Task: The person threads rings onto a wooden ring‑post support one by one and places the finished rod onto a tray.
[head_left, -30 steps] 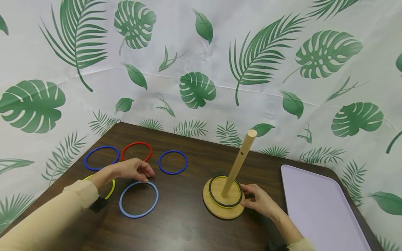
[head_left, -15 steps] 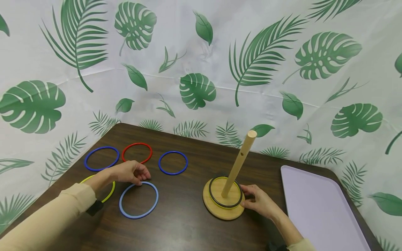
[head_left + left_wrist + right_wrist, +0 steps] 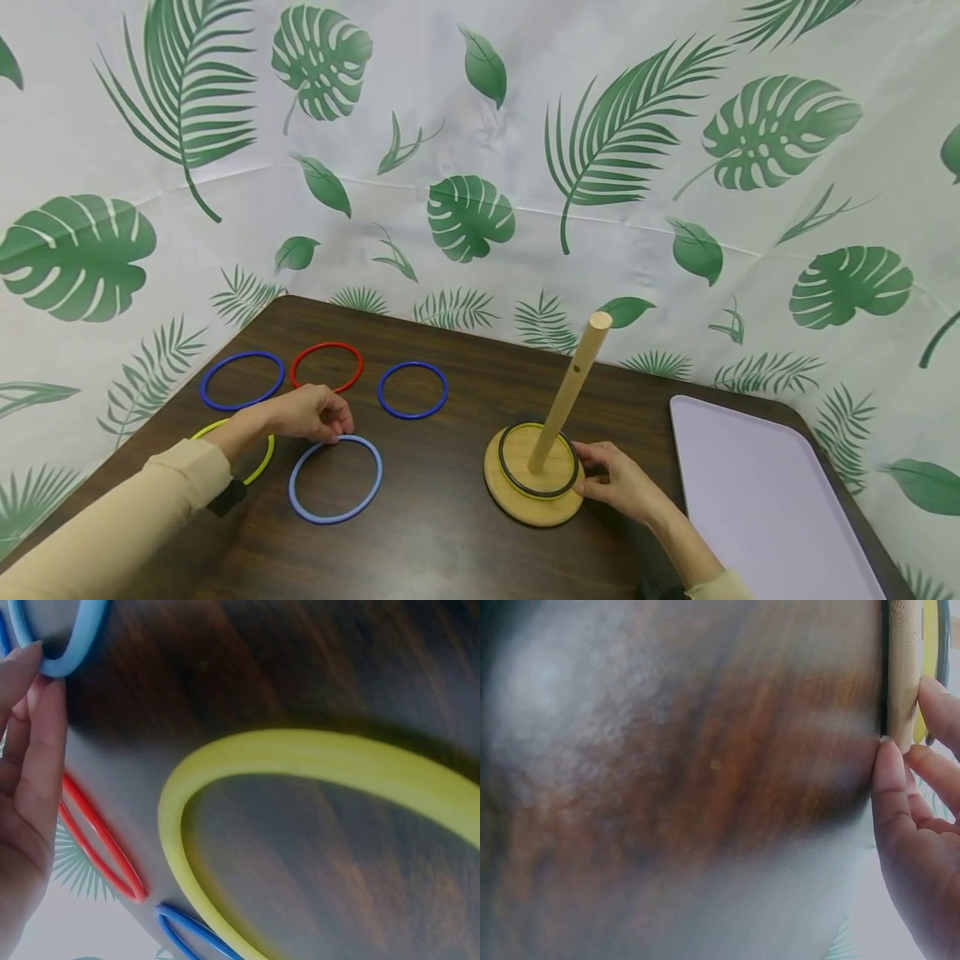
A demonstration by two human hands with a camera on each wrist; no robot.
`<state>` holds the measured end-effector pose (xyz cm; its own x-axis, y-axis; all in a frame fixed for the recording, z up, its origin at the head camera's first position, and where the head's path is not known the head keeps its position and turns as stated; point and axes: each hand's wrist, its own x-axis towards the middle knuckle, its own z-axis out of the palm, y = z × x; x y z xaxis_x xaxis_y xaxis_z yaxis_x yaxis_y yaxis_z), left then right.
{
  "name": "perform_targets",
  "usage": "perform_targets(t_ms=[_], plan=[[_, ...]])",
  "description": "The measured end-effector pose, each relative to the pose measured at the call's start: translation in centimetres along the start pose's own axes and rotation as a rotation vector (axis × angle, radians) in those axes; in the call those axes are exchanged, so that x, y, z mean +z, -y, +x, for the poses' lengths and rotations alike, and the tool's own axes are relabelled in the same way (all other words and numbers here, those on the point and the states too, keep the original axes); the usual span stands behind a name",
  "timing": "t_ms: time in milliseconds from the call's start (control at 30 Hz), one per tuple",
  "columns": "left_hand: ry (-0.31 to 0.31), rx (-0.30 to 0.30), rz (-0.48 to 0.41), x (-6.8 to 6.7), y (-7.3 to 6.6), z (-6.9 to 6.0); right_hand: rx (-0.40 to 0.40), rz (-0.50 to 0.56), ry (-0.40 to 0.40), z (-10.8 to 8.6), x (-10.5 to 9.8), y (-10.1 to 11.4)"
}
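My left hand [image 3: 317, 412] pinches the far edge of a light blue ring [image 3: 294, 498], which lies at or just over the table; whether it is lifted I cannot tell. In the left wrist view, thumb and fingers meet at the light blue ring [image 3: 81, 637]. My right hand [image 3: 618, 479] grips the right rim of the round base of a wooden peg stand [image 3: 566, 400]. A black ring [image 3: 551, 494] lies over a yellow ring around the peg, on that base. Fingers on both sides of the base edge [image 3: 904, 682] show in the right wrist view.
Beyond the left hand lie a blue ring [image 3: 242, 355], a red ring [image 3: 330, 344] and another blue ring [image 3: 412, 416]. A yellow ring [image 3: 264, 462] is partly under the left forearm. A lilac tray [image 3: 757, 492] stands at the right. Leaf-print cloth [image 3: 480, 125] hangs behind the table.
My left hand has drawn back slightly to the left and closed on the light blue ring, which has shifted a little to the right. My right hand and the peg stand stay put.
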<state>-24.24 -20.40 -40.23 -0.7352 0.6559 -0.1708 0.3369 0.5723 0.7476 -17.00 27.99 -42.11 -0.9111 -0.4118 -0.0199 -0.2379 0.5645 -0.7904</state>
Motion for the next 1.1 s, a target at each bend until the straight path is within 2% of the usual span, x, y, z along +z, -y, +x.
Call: perform_targets(t_ms=[300, 467, 600, 800, 1100], plan=[[0.025, -0.071, -0.02, 0.0, -0.5, -0.1, -0.004, -0.001, 0.004, -0.1, 0.0, 0.0], [0.037, -0.11, -0.076, -0.2, -1.4, 0.0, -0.001, -0.001, -0.002, -0.1, 0.0, 0.1], [0.026, -0.11, -0.149, -0.3, -2.3, 0.2, 0.003, -0.002, -0.001, -0.1, 0.0, 0.1], [-0.016, -0.083, -0.258, -0.5, -4.3, 1.0, 0.01, 0.001, -0.001, -0.1, 0.0, 0.1], [-0.106, -0.046, -0.426, -1.2, -9.1, 2.7, 0.004, -0.003, -0.003, -0.1, 0.0, -0.1]])
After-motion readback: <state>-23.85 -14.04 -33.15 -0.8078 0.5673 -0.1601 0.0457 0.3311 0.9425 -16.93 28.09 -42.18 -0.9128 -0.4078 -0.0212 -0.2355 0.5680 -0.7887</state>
